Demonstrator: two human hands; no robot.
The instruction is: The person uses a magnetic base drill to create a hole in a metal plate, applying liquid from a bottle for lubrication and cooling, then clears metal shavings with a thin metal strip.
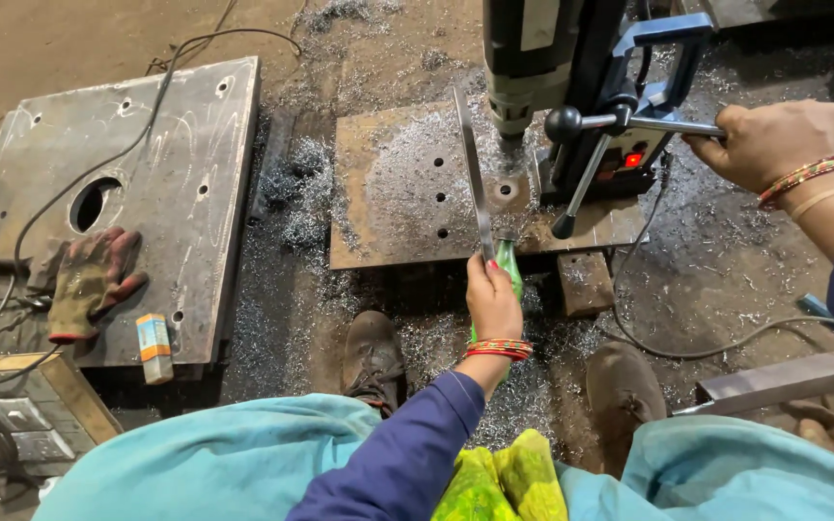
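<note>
On floor, metal shavings (311, 207), gloves (89, 280) on big holed plate (195, 145); shoes (371, 359) near. Left hand (491, 301) closed round green-handled screwdriver (480, 183), blade up over drilled steel plate (398, 193). Right hand (774, 143) gripping magnetic drill (571, 87) feed handle (663, 125)

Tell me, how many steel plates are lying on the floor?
2. A big plate on the left carries gloves and a small box. A smaller plate sits under the drill. Shavings may hide more.

drill (533, 58) top cut off, bit perhaps hidden
</note>
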